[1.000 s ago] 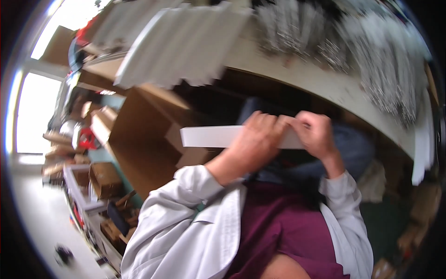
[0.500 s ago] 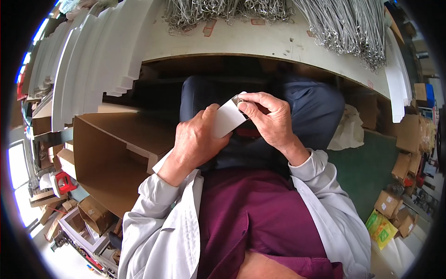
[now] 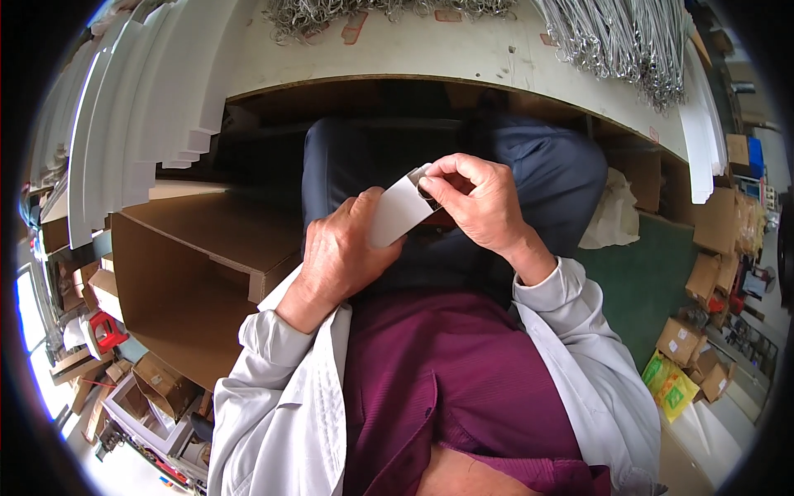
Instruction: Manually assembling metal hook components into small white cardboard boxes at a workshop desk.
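My left hand (image 3: 343,240) is wrapped round a long, narrow white box (image 3: 399,213), tilted above my lap with its far end up and to the right. That end is open. Just inside it shows a thin, dark, curved edge like a wire loop, too small to be sure of. At the opening, the thumb and forefinger of my right hand (image 3: 480,198) are pinched together. What sits between those fingertips is hidden.
Bundles of metal wires with looped ends (image 3: 612,58) lie on the white table (image 3: 463,62) ahead. Stacked white strips (image 3: 157,99) stand at the left, above a large open cardboard box (image 3: 182,273). A white cloth or bag (image 3: 612,215) lies right of my knees.
The view has shifted slightly. My right fingertips have changed their pinch at the box's open end. My left hand keeps its hold on the white box.
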`<state>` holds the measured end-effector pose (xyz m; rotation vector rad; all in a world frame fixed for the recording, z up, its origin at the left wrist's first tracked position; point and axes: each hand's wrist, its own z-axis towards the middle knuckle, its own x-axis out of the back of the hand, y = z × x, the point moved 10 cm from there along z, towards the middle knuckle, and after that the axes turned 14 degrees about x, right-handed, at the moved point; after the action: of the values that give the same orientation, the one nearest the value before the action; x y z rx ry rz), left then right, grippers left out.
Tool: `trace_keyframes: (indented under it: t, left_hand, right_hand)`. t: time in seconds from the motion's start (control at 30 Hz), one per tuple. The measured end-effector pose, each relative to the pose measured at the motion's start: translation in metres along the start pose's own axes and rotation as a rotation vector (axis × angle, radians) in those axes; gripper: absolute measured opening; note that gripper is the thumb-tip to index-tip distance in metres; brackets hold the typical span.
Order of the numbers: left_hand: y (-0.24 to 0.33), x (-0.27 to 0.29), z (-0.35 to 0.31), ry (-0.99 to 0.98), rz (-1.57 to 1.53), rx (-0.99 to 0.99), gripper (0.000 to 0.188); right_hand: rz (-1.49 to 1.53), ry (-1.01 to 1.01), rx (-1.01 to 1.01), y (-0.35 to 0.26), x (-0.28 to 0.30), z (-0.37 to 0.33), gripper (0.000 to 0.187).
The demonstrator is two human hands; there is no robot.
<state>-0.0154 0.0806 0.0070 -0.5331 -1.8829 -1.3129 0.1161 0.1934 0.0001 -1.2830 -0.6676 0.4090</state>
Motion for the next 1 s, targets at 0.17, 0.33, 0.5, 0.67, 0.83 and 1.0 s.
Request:
trace_keyframes:
  t: [0.17,0.33,0.5,0.67,0.83,1.0]
  left_hand:
    - [0.000,-0.004,0.000,0.004,-0.024,-0.004,0.062]
    - [-0.002,-0.012,-0.002,-0.028,-0.006,-0.011,0.062]
    - [0.001,-0.014,-0.002,-0.038,-0.011,0.009,0.062]
    - [0.000,-0.016,0.004,-0.065,-0.031,0.041,0.061]
    - [0.001,-0.014,0.005,-0.064,-0.043,0.060,0.063]
    - [0.001,-0.016,0.005,-0.071,-0.042,0.053,0.064]
  right_hand:
    - [0.021,-0.003,0.032,0.003,0.002,0.000,0.008]
    - [-0.056,-0.078,0.021,0.013,0.001,-0.003,0.005]
    - [-0.166,-0.030,0.105,0.002,0.006,-0.002,0.004]
    - [-0.114,0.033,0.352,-0.007,0.006,-0.001,0.012]
    - [-0.029,0.005,0.247,-0.002,0.005,0.000,0.012]
    - [-0.007,-0.111,0.051,0.011,0.002,0.000,0.012]
